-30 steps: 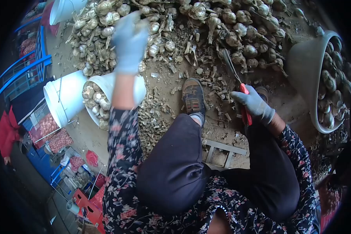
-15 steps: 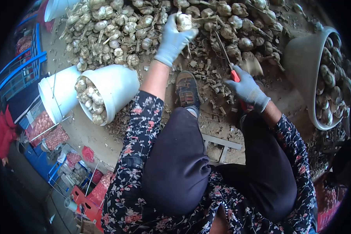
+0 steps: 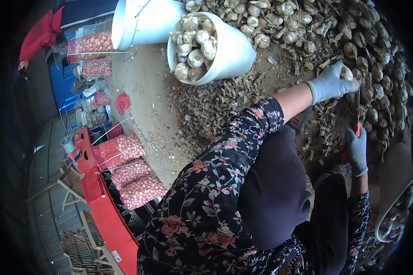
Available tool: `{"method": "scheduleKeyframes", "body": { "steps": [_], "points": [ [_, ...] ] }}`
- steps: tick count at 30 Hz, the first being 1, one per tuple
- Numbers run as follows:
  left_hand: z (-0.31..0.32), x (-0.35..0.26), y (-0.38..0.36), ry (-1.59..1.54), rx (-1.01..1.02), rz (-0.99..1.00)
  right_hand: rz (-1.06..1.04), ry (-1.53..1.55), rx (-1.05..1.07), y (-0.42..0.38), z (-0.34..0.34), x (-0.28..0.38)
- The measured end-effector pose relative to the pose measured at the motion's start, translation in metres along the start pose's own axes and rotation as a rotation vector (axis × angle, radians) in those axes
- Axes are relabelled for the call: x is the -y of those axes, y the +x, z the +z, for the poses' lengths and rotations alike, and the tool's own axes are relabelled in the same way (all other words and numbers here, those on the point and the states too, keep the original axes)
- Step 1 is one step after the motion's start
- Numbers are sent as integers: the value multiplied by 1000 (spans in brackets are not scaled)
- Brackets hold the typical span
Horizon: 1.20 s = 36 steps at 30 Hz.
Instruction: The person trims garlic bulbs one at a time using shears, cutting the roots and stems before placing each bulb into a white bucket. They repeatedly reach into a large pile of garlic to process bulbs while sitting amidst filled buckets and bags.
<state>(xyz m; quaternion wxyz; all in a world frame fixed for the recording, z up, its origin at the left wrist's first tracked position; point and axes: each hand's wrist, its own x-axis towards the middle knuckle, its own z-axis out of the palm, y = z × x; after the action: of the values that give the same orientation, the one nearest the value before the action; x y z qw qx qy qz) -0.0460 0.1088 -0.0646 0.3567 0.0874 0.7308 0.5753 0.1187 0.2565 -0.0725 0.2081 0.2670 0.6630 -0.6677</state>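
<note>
Grey-gloved left hand [image 3: 333, 83], fingers closed round one garlic bulb [image 3: 347, 73], near the garlic heap [image 3: 376, 89]. Right hand [image 3: 358, 149], likewise gloved, wrapped around red-handled cutters [image 3: 357, 129], blades [image 3: 359, 101] just beside the bulb.

Soft, dim light; black vignette; fisheye-bent edges.

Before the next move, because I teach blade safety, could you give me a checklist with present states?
1. Left hand in pale grey glove gripping a round, whitish garlic bulb: ok.
2. Right hand in pale grey glove holding the red-handled metal shears: ok.
3. Left fingertips well away from the blades: not ok; they appear very close.
4. Blades open or closed: cannot tell; too thin in view.
5. White plastic bucket holding bulbs: ok.
</note>
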Motion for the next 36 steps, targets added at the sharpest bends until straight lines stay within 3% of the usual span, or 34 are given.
{"method": "scheduleKeyframes", "body": {
  "steps": [1,3,5,6,7,8,9,10,11,12,13,15,17,19,21,23,24,25,27,29,31,32,36],
  "points": [
    [-6,-1,1,-380,131,-135,52,104,7,-1,2,-1],
    [-17,-2,-10,-514,236,-151,125,298,14,-8,7,12],
    [-9,0,-21,-79,314,76,85,581,-139,-10,27,37],
    [-2,6,-27,281,235,343,199,666,-34,-12,21,46],
    [-2,8,-33,616,123,625,70,746,157,-9,19,47],
    [-1,-8,-44,746,223,513,73,809,181,5,21,40],
    [-2,-17,-45,829,242,579,45,877,128,4,27,43],
    [-5,-20,-43,822,244,610,140,837,231,9,21,32],
    [-5,-30,-44,788,279,604,54,952,319,6,20,33],
    [-9,-32,-41,690,254,717,53,972,289,0,19,39],
    [-14,-25,-39,526,254,675,50,994,271,-3,17,44],
    [-13,-12,-45,136,215,329,24,979,272,-1,15,40],
    [-12,-4,-45,276,256,411,6,962,279,-1,16,36],
    [-3,-3,-51,-120,333,196,21,943,280,-1,20,35],
    [-9,-2,-48,-30,341,233,51,889,258,-3,18,36],
    [-13,-12,-51,-40,147,220,37,501,323,-6,12,48],
    [-14,-17,-49,-46,52,217,-6,128,154,-11,15,53],
    [-16,-22,-47,-38,55,220,-12,135,152,-15,16,49],
    [-21,-29,-46,251,10,330,-436,-630,-131,-26,10,37],
    [-18,-22,-46,167,13,284,-433,-717,-171,-38,9,31],
    [-19,-16,-44,190,-10,324,-383,-1002,-216,-41,6,42],
    [-22,-5,-42,366,-23,341,-409,-1011,-234,-40,6,44],
    [-15,-3,-45,416,-78,371,-305,-1088,-208,-37,15,53]
  ]
}}
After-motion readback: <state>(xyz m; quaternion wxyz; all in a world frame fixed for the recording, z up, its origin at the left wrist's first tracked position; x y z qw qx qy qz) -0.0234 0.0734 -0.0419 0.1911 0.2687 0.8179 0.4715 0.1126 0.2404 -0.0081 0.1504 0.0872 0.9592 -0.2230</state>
